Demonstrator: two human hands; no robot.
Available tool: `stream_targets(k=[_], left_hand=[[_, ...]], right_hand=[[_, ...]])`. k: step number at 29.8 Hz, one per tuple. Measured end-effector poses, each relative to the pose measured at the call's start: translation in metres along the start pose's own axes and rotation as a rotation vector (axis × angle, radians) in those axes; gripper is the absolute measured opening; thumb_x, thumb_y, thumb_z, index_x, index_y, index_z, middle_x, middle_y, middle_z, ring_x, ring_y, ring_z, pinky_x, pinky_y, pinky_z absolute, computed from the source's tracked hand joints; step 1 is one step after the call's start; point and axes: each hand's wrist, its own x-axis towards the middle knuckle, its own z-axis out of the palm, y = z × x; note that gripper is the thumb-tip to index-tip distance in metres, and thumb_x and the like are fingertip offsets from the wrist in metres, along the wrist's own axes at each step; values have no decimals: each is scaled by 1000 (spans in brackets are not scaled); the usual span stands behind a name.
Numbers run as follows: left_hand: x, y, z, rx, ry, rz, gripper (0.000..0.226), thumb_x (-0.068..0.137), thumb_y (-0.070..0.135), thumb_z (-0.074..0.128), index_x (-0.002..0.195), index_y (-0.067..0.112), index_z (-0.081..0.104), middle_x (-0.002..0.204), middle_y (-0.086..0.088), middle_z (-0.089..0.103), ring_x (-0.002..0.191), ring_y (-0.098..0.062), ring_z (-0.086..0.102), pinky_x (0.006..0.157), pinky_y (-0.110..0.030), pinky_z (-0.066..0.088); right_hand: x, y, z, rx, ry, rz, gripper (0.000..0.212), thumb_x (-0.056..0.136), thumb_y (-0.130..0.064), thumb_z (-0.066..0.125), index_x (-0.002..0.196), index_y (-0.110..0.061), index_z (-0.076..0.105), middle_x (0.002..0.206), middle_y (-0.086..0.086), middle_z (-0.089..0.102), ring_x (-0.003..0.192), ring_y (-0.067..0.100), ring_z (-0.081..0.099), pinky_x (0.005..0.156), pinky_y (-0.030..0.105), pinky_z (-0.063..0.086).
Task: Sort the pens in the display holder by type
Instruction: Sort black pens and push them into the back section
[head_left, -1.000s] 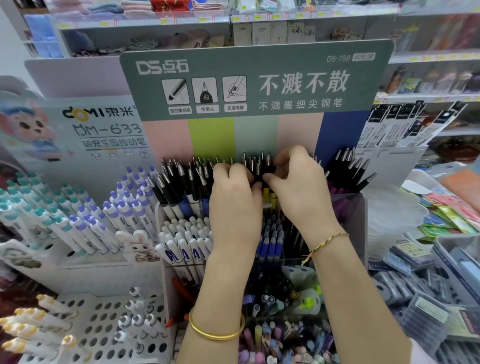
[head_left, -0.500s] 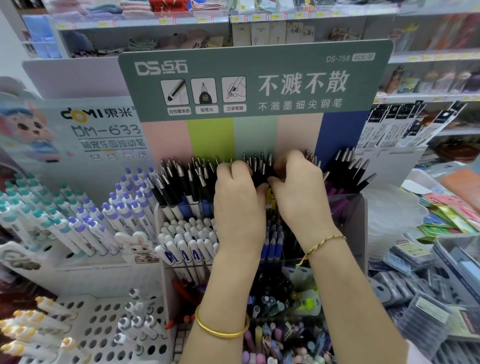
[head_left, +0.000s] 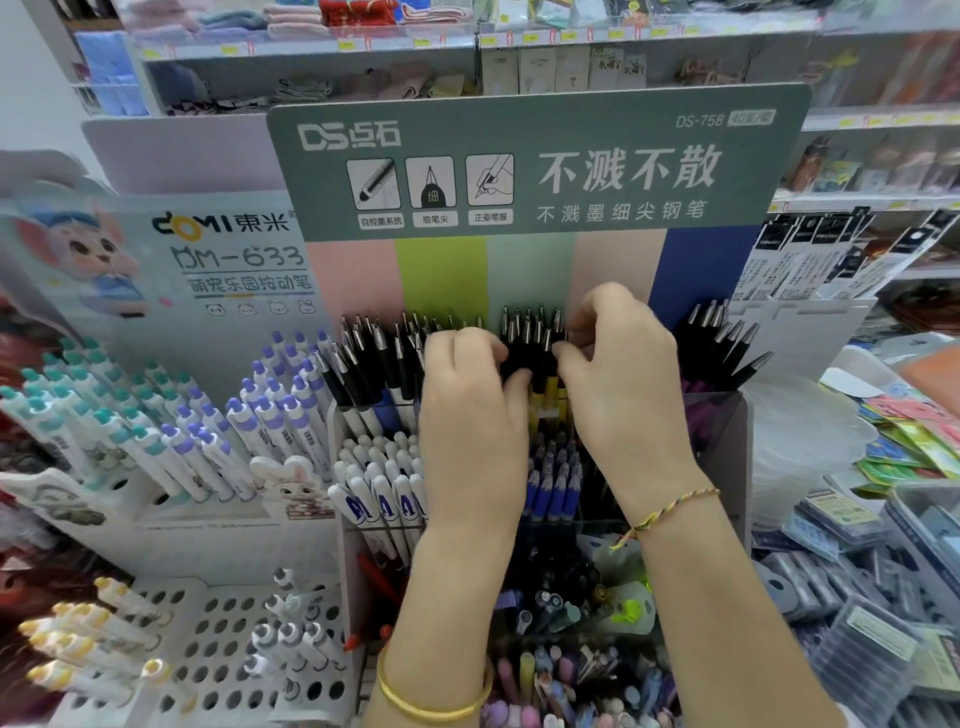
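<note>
The display holder carries black pens in its top row (blue pens one tier down). The left hand and right hand flank the middle bunch, fingers curled narrow, pinching it.

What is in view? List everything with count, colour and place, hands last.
black silver-tipped pens: many, black, top row of the display holder
yellow pens: few, yellow, under the middle black bunch
blue pens: several, blue, middle tier
white pens: many, white with blue print, middle tier left
purple-capped pens: many, white and purple, left rack
teal-capped pens: many, white and teal, far left
header sign: one, green, above the holder
left hand: one, gold bangle, grips the middle bunch
right hand: one, braided bracelet, pinches that bunch
</note>
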Motion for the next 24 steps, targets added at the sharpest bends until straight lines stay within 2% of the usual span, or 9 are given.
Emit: stream_targets(k=[2,4,7,10,16,20,24], left_hand=[[1,-7,-17,34,78,-68,14,84,7,67,94,8,57,97,0,46,82,-18,52,74,-21,39],[3,-16,-32,82,107,-176,12,86,12,65,95,9,58,98,-1,50,83,-18,52,72,-19,35],[1,-23,-39,169,21,-239,14,89,19,61,102,13,65,100,-2,62,94,-20,56,79,-26,41],[-7,-25,-34,238,-41,-170,23,88,15,60,110,14,67,108,-4,66,102,-26,56,83,-40,45],[-10,-29,-20,306,-42,-79,29,83,3,59,110,8,68,114,-6,67,100,-32,54,81,-35,40],[-11,-29,-15,321,-15,-106,28,81,2,61,108,3,68,113,-13,68,98,-37,59,80,-41,47],[-8,-20,-14,322,-102,-149,37,91,12,45,125,6,57,124,-13,61,110,-34,53,86,-42,44]], right_hand=[[-2,-10,3,113,-41,-18,13,81,-1,62,90,-8,55,87,7,60,81,28,61,76,40,48],[-7,-21,10,166,-122,-30,14,82,-1,61,94,-8,58,88,7,62,82,28,63,76,45,51],[-13,-31,23,147,-198,-43,21,82,-2,62,102,-7,57,97,8,61,91,26,59,83,43,48],[-14,-35,31,133,-237,-28,28,81,0,62,107,-6,55,104,11,59,96,29,57,87,42,44],[-16,-35,34,102,-234,-16,24,83,0,59,105,-6,55,104,12,61,95,28,57,85,39,43],[-19,-33,36,45,-225,-33,25,86,-3,57,110,-7,57,110,11,62,102,27,56,87,35,41],[-24,-31,36,47,-251,-21,30,86,0,53,115,-8,58,114,11,63,108,27,56,89,33,40]])
